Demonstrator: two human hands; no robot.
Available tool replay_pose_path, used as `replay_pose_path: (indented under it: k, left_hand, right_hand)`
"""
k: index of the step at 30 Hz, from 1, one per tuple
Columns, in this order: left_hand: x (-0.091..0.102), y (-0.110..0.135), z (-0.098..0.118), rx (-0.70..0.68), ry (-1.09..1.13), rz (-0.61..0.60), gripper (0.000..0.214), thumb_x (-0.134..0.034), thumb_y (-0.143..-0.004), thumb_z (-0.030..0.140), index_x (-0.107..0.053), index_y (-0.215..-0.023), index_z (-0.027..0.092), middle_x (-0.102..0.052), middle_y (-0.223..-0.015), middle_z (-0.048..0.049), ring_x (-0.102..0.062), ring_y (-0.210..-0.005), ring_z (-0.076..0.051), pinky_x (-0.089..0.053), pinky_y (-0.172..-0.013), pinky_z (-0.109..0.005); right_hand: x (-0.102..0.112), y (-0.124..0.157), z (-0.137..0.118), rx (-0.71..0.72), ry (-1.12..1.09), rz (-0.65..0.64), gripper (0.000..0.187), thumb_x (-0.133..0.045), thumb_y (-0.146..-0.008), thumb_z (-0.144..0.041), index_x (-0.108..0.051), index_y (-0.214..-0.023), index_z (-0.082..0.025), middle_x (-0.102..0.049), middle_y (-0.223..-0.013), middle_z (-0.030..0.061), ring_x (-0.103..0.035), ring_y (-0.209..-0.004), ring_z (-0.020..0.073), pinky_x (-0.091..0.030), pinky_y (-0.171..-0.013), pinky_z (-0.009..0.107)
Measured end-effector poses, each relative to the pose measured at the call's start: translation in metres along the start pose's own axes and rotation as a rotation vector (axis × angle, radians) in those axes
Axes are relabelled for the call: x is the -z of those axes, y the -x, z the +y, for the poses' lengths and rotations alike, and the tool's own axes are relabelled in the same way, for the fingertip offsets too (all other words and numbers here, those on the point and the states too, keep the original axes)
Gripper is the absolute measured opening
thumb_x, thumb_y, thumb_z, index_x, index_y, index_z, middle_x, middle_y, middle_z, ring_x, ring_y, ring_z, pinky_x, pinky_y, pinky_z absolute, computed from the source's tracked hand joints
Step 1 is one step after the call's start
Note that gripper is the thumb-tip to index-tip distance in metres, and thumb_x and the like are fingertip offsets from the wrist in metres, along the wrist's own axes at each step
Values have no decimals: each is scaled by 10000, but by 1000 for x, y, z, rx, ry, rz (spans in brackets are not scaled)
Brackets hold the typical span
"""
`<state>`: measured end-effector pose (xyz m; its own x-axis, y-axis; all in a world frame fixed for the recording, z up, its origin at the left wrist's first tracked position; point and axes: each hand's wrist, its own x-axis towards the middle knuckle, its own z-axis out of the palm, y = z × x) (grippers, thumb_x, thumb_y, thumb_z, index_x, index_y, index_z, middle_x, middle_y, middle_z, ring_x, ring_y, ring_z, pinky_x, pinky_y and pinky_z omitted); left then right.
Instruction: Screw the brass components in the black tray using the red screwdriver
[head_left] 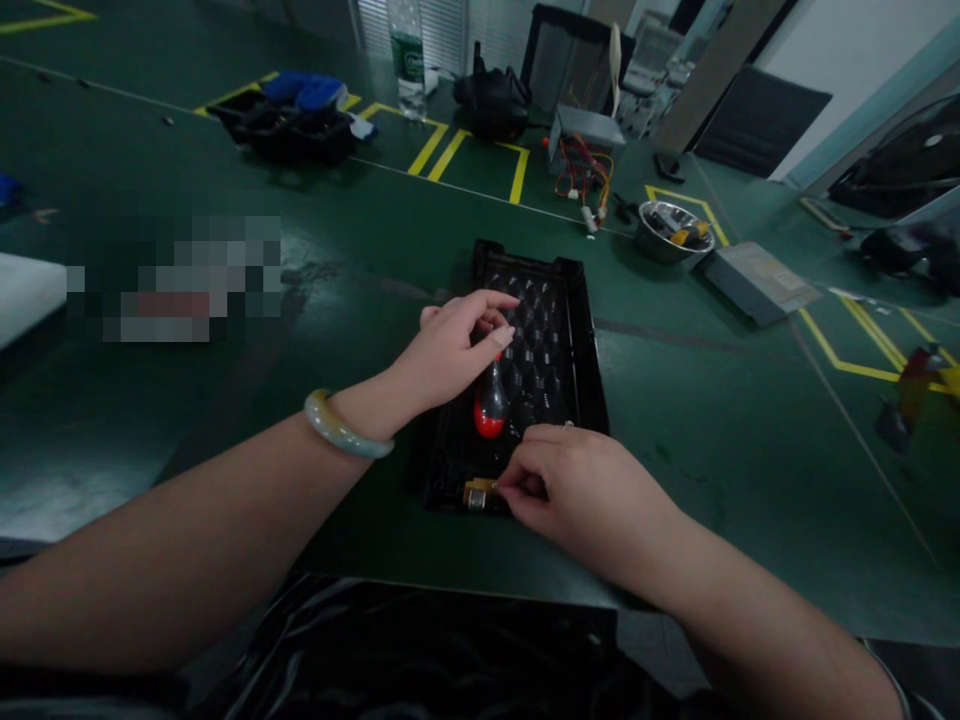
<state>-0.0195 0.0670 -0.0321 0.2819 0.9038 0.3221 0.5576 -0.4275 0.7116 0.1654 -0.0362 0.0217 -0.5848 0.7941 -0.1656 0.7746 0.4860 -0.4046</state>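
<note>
A black plastic panel (592, 370) with a patterned inner face and raised edges lies on the green table in front of me. My left hand (461, 345) hovers over its middle, index finger stretched and thumb apart. Under that hand a screwdriver (491, 405) shows its black and red handle; its shaft is hidden. At the panel's near end, my right hand (570, 485) is closed in a pinch. Its fingertips meet the edge of a small yellowish board (484, 488) with a silvery metal part. What the pinch holds is too small to make out.
Beyond the panel, a metal bowl (671, 240) holds tools, next to a flat grey metal box (761, 283). A power supply (589, 135) with coloured cables, a bottle (409, 65), a black bag (491, 100) and a black tray (285, 135) with blue cloth stand farther back.
</note>
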Motion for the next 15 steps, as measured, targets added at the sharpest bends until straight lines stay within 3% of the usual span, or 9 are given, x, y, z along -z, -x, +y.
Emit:
replay_pose_path:
  k: [4,12,15]
  left_hand:
    - [-1,0,-1,1,-10,-1,326,-567,-977,291,-618,-1297,255,-735,-1095,4,-664,-1066,-205,-398,-1050,-420]
    - [-1,0,-2,4,9,11,328,-574,-973,280,-624,-1296,264,-738,-1092,5,-668,-1069,-205,-421,-1036,-421]
    - [-1,1,-1,7,52,21,311,-547,-995,295,-633,-1290,249,-745,-1088,-5,-678,-1063,-208,-448,-1020,-417]
  right_hand:
    - [0,-2,0,-49,-35,-32,98,-673,-884,-188,-756,-843,-221,-680,-833,-17,-592,-739,123,-431,-716,291]
    - [7,-1,10,-10,-109,-70,68,-718,-899,-272,-784,-883,-260,-736,-888,-39,-652,-799,125,-484,-765,290]
    - [11,-7,20,22,-117,48,158,-625,-977,-308,-777,-998,-270,-737,-985,-21,-670,-891,136,-513,-823,297]
